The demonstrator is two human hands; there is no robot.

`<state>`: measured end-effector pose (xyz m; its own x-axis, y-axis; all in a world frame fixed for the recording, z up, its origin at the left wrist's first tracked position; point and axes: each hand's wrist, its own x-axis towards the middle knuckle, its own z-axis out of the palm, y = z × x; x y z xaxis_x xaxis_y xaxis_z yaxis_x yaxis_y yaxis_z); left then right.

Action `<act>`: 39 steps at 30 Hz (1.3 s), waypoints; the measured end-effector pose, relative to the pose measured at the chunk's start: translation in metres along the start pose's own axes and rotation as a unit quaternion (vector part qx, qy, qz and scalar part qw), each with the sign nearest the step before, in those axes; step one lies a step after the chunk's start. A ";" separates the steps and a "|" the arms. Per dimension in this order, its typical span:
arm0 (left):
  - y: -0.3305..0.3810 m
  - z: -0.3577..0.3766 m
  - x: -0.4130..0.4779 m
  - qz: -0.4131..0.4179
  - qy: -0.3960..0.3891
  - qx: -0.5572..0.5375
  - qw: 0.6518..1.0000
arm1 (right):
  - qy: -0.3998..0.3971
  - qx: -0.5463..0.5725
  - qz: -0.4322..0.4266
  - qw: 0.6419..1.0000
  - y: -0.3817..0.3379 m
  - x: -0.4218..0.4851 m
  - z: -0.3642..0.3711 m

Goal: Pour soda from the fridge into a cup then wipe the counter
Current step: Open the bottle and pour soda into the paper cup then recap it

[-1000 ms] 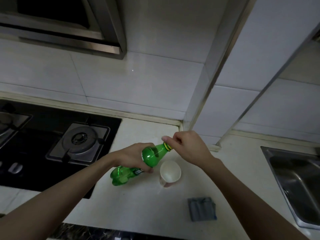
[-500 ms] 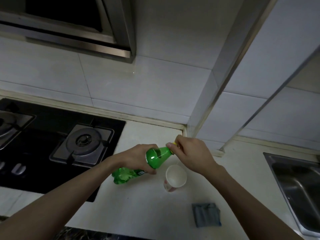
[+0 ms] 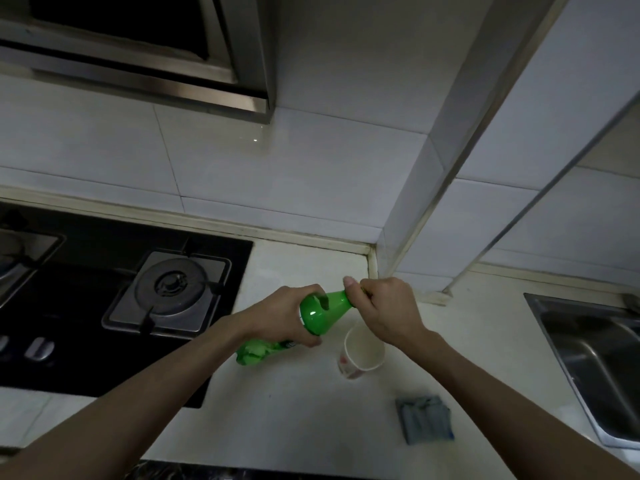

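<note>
Two hands on one bottle: the left hand (image 3: 287, 317) has its fingers wrapped round the middle of the green soda bottle (image 3: 322, 315), holding it tilted above the worktop (image 3: 294, 410) with the neck pointing up and to the right; the right hand (image 3: 384, 313) has its fingers clamped round the cap end, so the cap is pretty much hidden apart from a sliver of yellow, and there's no telling whether it's tight or loose; the bottle's base hangs low near the edge of the black gas hob (image 3: 104, 306). White paper cup (image 3: 363, 351) stands upright on the worktop right under the right wrist, mouth open, bit of red print on its side, close to the bottle but not touching it; a folded blue-grey cloth (image 3: 424, 424) lies flat nearer the person, to the right of the cup and apart from it; steel sink (image 3: 595, 358) sits at the far right edge; range hood (image 3: 138, 64) hangs top left against the white tiled wall (image 3: 329, 185).
</note>
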<state>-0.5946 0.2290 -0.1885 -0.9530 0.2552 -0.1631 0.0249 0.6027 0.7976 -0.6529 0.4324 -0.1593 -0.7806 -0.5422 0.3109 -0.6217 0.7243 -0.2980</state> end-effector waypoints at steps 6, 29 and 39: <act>-0.019 0.006 -0.003 0.011 0.069 0.061 0.996 | -0.084 0.067 0.207 0.972 -0.026 0.007 0.003; -0.026 -0.028 -0.017 0.002 -0.013 -0.066 0.998 | -0.010 -0.154 -0.140 0.978 -0.046 0.036 -0.002; -0.028 -0.021 -0.009 -0.015 0.085 -0.007 0.996 | -0.147 -0.094 0.084 0.981 -0.055 0.061 0.001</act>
<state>-0.5936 0.1941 -0.1966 -0.9907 0.1046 -0.0873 -0.0075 0.5979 0.8015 -0.6663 0.3590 -0.1245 -0.8728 -0.4879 -0.0113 -0.4816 0.8648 -0.1424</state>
